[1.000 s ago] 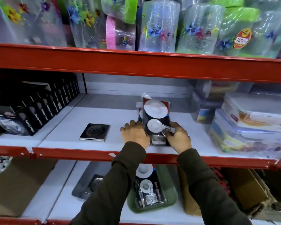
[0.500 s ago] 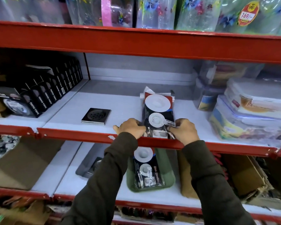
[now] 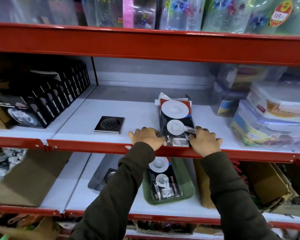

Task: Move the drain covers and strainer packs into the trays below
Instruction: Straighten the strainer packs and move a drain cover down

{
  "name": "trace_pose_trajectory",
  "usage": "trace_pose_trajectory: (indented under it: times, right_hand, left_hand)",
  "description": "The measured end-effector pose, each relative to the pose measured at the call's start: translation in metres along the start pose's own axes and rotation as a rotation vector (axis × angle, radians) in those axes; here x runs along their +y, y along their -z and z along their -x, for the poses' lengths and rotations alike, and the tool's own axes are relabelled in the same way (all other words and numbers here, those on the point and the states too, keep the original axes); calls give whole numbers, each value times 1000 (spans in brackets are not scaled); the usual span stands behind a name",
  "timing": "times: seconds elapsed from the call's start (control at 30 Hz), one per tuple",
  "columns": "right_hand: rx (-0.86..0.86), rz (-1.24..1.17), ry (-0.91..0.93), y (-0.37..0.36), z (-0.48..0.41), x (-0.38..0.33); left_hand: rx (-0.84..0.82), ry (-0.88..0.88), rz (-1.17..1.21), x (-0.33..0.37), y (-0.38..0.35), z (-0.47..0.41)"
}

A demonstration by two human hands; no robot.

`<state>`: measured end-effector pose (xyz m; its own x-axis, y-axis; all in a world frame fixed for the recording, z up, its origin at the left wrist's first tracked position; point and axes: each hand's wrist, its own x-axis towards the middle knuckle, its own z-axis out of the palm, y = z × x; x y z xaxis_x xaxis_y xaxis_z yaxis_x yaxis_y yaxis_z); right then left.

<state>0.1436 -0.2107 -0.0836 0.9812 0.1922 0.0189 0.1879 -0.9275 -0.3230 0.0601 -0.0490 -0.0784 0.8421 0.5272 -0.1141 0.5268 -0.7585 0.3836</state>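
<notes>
A stack of strainer packs (image 3: 176,116), black and red with white round strainers, lies on the middle shelf at its red front lip. My left hand (image 3: 148,136) grips the stack's near left side and my right hand (image 3: 203,139) grips its near right side. A square black drain cover (image 3: 109,125) lies flat on the same shelf, to the left of my hands. On the shelf below, a green tray (image 3: 185,181) holds another strainer pack (image 3: 163,179), and a grey tray (image 3: 98,175) to its left holds a drain cover, partly hidden by my left sleeve.
Black tape boxes (image 3: 47,103) fill the left of the middle shelf. Clear plastic food containers (image 3: 274,118) are stacked on its right. Cardboard boxes (image 3: 267,184) sit on the lower shelf at both sides. Flowered plastic jugs stand on the top shelf.
My hands have pulled the stack of strainer packs forward to the shelf's front lip. The camera has tilted down, showing more of the lower shelf.
</notes>
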Motion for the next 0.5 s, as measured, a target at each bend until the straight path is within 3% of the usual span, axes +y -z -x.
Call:
trace_pose_trajectory:
  times: [0.13, 0.27, 0.37, 0.5]
  right_hand:
    - [168, -84, 9, 5, 6, -28]
    - [208, -238, 267, -4, 11, -79]
    - [78, -203, 517, -23, 15, -131]
    - [-269, -24, 668, -44, 10, -199]
  left_hand:
    - [155, -61, -28, -29, 20, -1]
    - [471, -74, 38, -98, 42, -14]
    - [605, -96, -33, -172, 51, -22]
    - [581, -269, -192, -251, 56, -31]
